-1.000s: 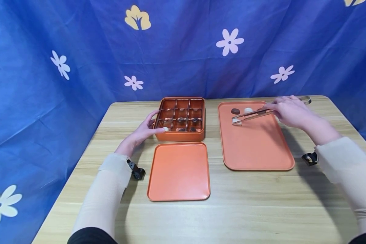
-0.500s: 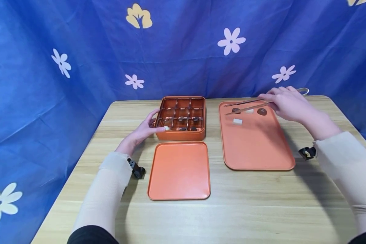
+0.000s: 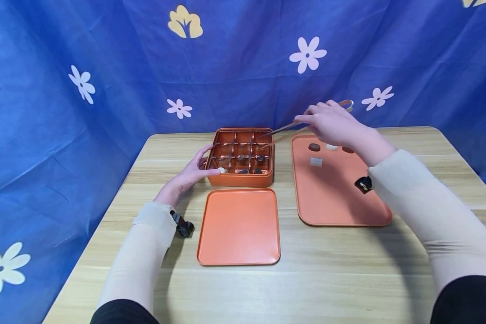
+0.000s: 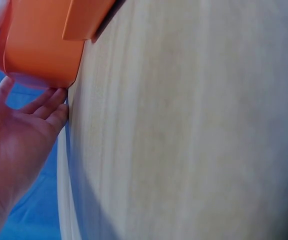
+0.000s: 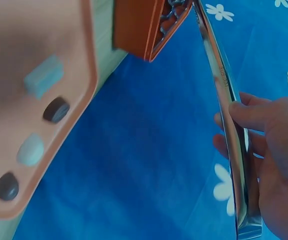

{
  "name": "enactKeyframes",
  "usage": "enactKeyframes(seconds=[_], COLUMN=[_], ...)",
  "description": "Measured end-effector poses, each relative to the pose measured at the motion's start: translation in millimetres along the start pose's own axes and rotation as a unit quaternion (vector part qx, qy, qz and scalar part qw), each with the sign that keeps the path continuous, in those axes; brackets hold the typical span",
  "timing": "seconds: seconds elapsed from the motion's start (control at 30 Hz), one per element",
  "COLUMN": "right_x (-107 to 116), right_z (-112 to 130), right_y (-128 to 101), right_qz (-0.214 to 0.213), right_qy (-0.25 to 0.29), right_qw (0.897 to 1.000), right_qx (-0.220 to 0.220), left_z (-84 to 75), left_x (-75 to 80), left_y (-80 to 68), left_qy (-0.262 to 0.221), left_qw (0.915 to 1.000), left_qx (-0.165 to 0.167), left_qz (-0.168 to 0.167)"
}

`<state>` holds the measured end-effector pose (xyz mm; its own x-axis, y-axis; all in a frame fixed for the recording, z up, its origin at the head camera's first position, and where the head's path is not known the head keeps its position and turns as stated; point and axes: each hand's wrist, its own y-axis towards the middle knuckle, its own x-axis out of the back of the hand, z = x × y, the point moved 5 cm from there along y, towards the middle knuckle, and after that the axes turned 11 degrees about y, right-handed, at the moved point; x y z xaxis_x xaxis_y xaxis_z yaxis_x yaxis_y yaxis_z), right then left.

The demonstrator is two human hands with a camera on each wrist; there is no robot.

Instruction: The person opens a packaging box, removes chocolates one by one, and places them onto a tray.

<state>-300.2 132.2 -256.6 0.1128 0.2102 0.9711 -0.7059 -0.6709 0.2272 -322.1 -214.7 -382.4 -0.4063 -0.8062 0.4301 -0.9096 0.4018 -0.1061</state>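
My left hand (image 3: pixel 192 171) rests against the left side of the orange compartment box (image 3: pixel 240 181), thumb along its front corner. In the left wrist view the extended fingers (image 4: pixel 49 102) touch the box's outer wall. My right hand (image 3: pixel 336 126) holds metal tongs (image 5: pixel 221 85), thumb on one side and fingers on the other. The tongs' tips are spread over the right column of the box with nothing between them. Inside the box, dark pieces (image 3: pixel 241 157) lie in several compartments, and a white piece (image 3: pixel 222 170) is in the front left one.
On the right lies a larger orange tray (image 3: pixel 340 202) with a white block (image 3: pixel 316 161), a round white piece (image 5: pixel 30 150) and two brown pieces (image 3: pixel 314 147). A flat square orange lid or tray (image 3: pixel 239 225) sits before the box. Blue cloth (image 3: pixel 243 67) hangs behind.
The tongs let go of the white block, leaving it on the tray, and lifted. My right hand then swung left, bringing the spread tips over the box. My left hand stayed put.
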Motion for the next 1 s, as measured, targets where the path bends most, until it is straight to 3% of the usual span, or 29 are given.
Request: enactKeyframes(seconds=[0.23, 0.43, 1.0], right_x=[-13, -23, -30], right_z=[8, 18, 27], right_y=[34, 56, 93], right_qz=[0.053, 0.088, 0.170], right_qy=[0.008, 0.001, 0.018], right_qw=[0.998, 0.996, 0.983], right_qx=[-0.027, -0.026, -0.066], left_z=[0.2, 1.1, 3.9], left_x=[0.7, 1.1, 1.8], left_y=[1.7, 1.3, 1.0], left_qy=[0.009, 0.002, 0.009], left_qw=[1.0000, 1.0000, 0.9999], left_qx=[0.001, -0.001, 0.004], left_qz=[0.002, 0.005, 0.003])
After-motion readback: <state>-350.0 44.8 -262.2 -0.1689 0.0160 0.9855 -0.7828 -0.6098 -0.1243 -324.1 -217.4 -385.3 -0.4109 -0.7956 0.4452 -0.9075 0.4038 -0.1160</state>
